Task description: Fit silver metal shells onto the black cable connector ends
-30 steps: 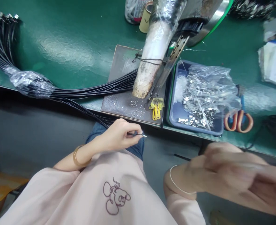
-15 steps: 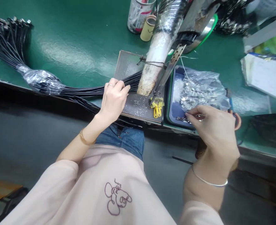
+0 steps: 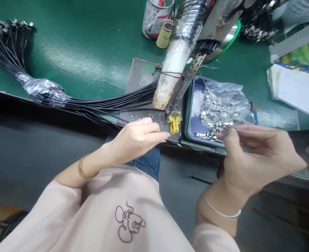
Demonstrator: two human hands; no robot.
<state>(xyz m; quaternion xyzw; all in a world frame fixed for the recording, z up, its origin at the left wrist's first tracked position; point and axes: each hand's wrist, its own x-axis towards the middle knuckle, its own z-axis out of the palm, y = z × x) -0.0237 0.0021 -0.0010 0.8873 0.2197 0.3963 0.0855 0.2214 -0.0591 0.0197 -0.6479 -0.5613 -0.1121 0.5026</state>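
My left hand (image 3: 138, 138) sits at the bench's front edge, fingers pinched on a thin black cable (image 3: 174, 141) whose end sticks out to the right. It comes from a bundle of black cables (image 3: 104, 103) lying across the green bench. My right hand (image 3: 256, 154) hovers at the near edge of a blue tray (image 3: 193, 122) full of small metal clips (image 3: 217, 112). Thumb and forefinger are pinched on a small metal clip (image 3: 224, 130); the other fingers are spread. A yellow-tipped tool (image 3: 174, 120) stands on a metal plate (image 3: 138, 75) between the hands.
A plastic-wrapped machine column (image 3: 174, 66) rises from the plate. A clear cup (image 3: 155, 17) and a tape roll (image 3: 164, 33) stand behind it. Papers (image 3: 296, 89) lie at the right. Plastic wrap (image 3: 42, 92) binds the cable bundle at the left.
My left hand came off the cable bundle on the plate and drew back to the bench edge with one cable. My right hand lifted out of the tray pinching a clip.
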